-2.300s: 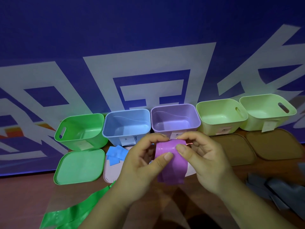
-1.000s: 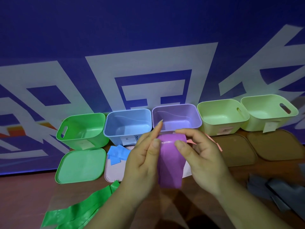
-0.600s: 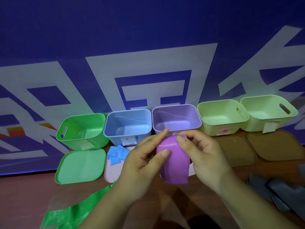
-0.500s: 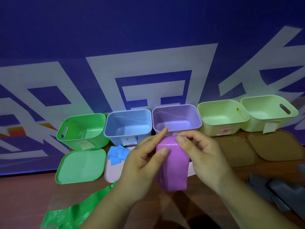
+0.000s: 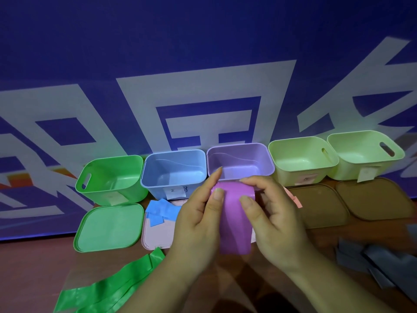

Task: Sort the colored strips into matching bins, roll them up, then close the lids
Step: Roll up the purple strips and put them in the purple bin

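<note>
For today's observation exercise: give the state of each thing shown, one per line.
purple strip, partly rolled, held up
left hand, pinches purple strip
right hand, pinches purple strip
green strip, unrolled, lying loose
purple bin, open
green lid, off, lying flat

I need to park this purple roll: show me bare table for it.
Bare table: front-left, between green lid and green strip; also between right hand and grey strips. Crowded: pink lid under blue pieces, brown lids at right.

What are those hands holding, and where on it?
A purple strip, pinched at its curled upper end by the left hand and right hand; its tail hangs free.
</note>
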A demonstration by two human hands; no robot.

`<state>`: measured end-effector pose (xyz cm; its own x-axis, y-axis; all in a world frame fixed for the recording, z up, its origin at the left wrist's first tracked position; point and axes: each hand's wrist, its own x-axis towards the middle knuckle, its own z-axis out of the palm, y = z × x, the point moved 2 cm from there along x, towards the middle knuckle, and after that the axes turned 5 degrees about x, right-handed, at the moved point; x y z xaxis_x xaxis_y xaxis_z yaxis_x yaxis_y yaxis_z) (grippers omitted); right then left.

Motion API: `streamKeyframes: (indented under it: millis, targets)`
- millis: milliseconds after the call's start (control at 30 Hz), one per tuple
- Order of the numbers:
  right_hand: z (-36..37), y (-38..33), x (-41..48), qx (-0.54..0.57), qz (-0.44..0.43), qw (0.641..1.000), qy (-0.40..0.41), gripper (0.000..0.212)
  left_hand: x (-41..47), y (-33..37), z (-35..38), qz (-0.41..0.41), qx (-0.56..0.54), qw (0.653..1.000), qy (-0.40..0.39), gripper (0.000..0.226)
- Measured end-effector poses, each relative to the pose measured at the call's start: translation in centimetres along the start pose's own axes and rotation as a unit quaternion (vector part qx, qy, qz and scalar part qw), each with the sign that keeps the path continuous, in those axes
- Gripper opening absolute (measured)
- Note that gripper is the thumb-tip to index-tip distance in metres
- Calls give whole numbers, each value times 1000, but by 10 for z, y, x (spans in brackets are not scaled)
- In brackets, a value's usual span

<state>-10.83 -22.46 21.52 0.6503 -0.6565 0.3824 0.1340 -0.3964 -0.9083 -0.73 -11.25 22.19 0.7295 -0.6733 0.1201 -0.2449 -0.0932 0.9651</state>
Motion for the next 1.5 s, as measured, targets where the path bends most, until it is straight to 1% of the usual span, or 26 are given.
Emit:
streamKeyframes:
  millis: [100,200,400,533,700,800,900,1000,1067,1200,1333,1433,1500]
  targets:
    - [2,3,0,-14,-12,1000,5,23,-2,1,3,1,16,1000,-3,40]
    - [4,4,-2,-34,-3,999,-1,26,-4,0,6,3,31,999,-12,47]
    - [7,2,-1,-50,5,999,3,27,-7,0,5,-12,32,997,-64,53]
    - [5,3,2,-2,46,999,1,22,-4,-2,0,-9,46,995,-84,54]
    - [4,4,6,21,92,996,-2,30,1,-5,-1,22,61,994,-89,55]
    - [3,6,7,24,110,994,-3,30,4,-6,-4,41,76,992,-92,59]
    - [2,7,9,31,129,991,0,32,4,-5,-5,70,68,992,-84,51]
    - [1,7,11,31,132,991,9,32,3,-5,-7,65,24,995,-78,36]
    - [1,6,11,29,131,991,10,32,4,-5,-8,76,31,994,-70,30]
    - [1,3,9,6,113,994,1,31,3,-5,-5,63,27,996,-58,27]
    - [2,0,5,-13,76,997,1,33,1,-2,-3,57,44,996,-46,27]
    - [3,-1,2,-20,52,998,-4,35,1,2,-3,55,65,996,-41,20]
    - [3,0,0,-17,42,999,-4,36,0,4,-2,47,60,996,-41,18]
